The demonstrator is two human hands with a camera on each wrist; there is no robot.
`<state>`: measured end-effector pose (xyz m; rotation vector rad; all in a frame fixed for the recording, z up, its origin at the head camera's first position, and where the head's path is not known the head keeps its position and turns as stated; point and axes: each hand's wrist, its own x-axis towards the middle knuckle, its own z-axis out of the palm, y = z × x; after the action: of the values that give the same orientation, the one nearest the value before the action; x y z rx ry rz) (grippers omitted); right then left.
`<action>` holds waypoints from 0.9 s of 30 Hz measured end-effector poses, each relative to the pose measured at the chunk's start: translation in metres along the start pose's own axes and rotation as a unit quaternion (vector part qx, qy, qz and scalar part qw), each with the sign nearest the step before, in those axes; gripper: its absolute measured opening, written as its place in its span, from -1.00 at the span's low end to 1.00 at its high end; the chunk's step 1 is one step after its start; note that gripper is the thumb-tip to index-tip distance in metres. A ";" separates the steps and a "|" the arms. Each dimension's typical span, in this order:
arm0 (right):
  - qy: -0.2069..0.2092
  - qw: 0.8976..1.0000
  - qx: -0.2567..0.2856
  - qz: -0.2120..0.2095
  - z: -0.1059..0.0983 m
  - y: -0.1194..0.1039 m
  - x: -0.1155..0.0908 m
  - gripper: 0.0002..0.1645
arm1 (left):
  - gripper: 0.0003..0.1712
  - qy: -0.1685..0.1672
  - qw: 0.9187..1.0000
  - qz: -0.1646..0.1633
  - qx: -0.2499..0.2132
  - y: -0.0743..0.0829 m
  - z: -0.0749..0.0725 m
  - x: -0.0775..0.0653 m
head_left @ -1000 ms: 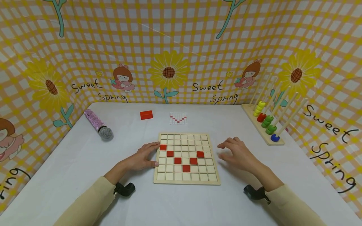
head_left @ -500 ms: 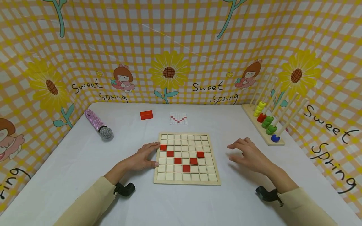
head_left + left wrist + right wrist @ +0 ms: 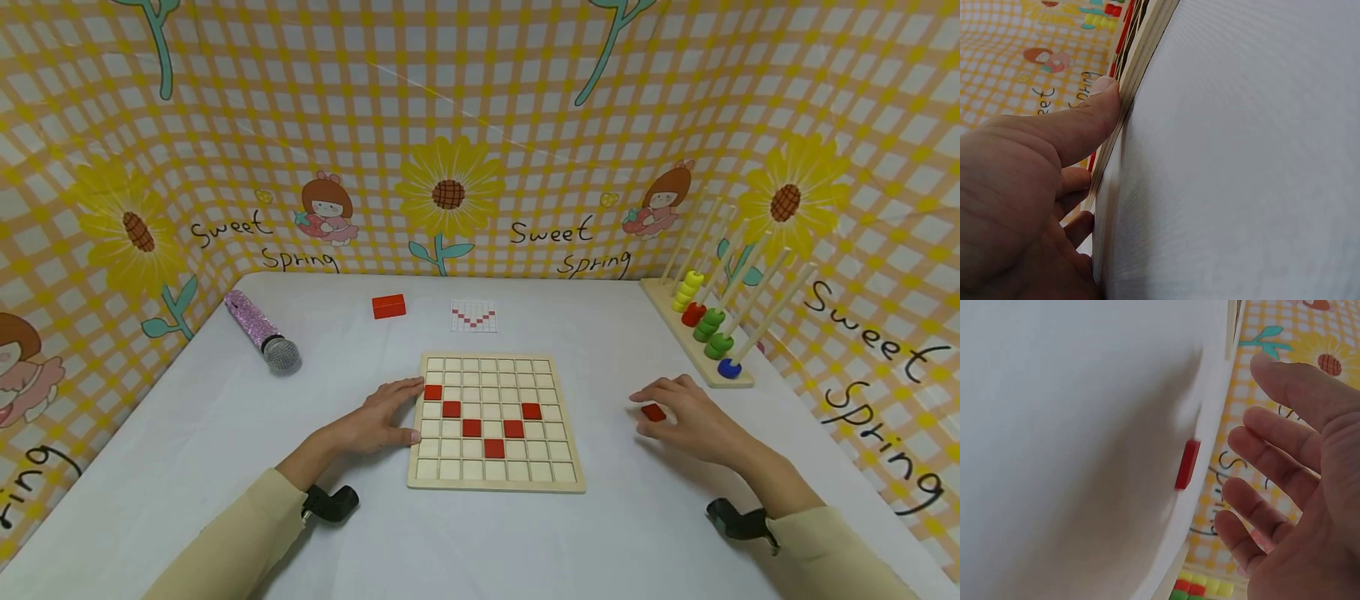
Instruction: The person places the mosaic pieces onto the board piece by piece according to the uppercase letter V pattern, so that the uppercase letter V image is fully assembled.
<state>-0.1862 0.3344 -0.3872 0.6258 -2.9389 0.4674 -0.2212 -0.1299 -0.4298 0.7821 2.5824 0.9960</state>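
Observation:
A square wooden grid board (image 3: 450, 471) lies on the table with several red tiles, one of them a tile (image 3: 494, 448), set in a V shape. At its left edge rests my left hand (image 3: 378, 417), thumb and fingers touching the wooden rim (image 3: 1138, 65). My right hand (image 3: 693, 421) hovers to the right of the board, fingers spread apart. A loose red tile (image 3: 653, 412) shows between its thumb and fingers in the head view. In the right wrist view that tile (image 3: 1187, 464) lies on the white cloth, apart from the hand's fingertips.
Behind the board lie a red block (image 3: 388, 307) and a small card (image 3: 473, 316) printed with a red V pattern. A pink glittery microphone (image 3: 262, 333) is at the left. A peg abacus (image 3: 701, 333) with coloured beads stands at the back right.
My right hand has moved right, away from the board, and the loose red tile has come into view by its fingers. The left hand and the board have stayed put.

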 end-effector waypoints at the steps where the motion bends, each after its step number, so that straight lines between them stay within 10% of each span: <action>1: 0.000 1.000 -0.002 0.002 0.000 0.002 -0.001 -0.58 | -0.08 0.000 1.000 -0.001 -0.001 0.000 0.000 0.000; 27: -0.037 0.999 -0.017 0.015 -0.001 0.036 -0.001 -0.58 | -0.09 0.002 1.000 0.004 -0.002 0.001 0.001 -0.001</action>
<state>-0.2003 0.3666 -0.3965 0.6088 -3.0225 0.4052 -0.2198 -0.1292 -0.4296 0.7904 2.5815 1.0060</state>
